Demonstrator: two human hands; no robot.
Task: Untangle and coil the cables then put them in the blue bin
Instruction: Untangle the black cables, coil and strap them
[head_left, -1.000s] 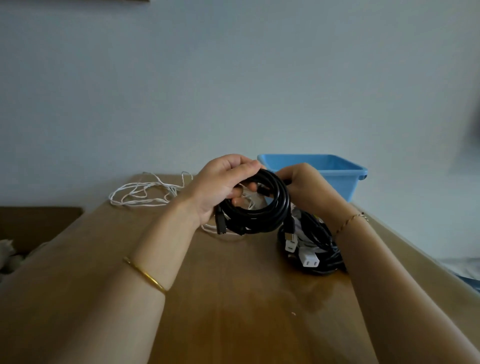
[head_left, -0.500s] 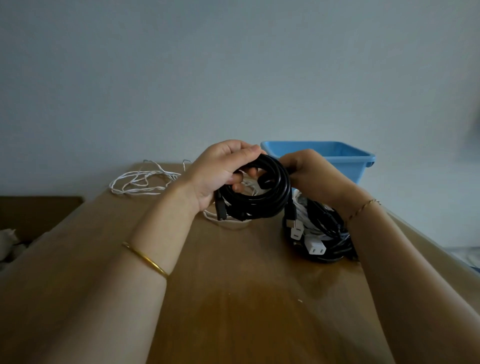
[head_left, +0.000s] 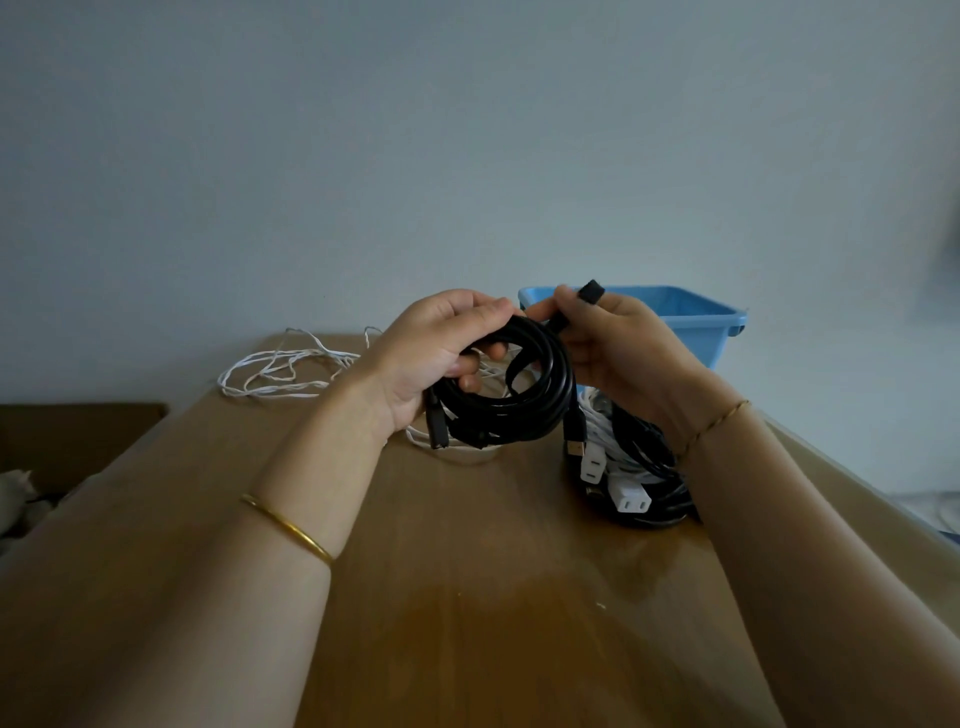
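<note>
Strap comes up, coil nearly tied

Your left hand (head_left: 431, 353) curls its fingers round the black coil (head_left: 519, 410), held above the table (head_left: 493, 597). Your right hand (head_left: 623, 353) pinches the black strap (head_left: 591, 292), whose tip now stands above your fingers, unseen a moment ago. You seem to be binding the coil; the blue bin (head_left: 696, 325) sits just behind.

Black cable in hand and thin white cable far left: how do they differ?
The black cable is thick, the white cable thin. The black cable is coiled, the white cable sprawls loose. The black cable is held up, the white cable lies on the table. Neither is in the blue bin.
</note>
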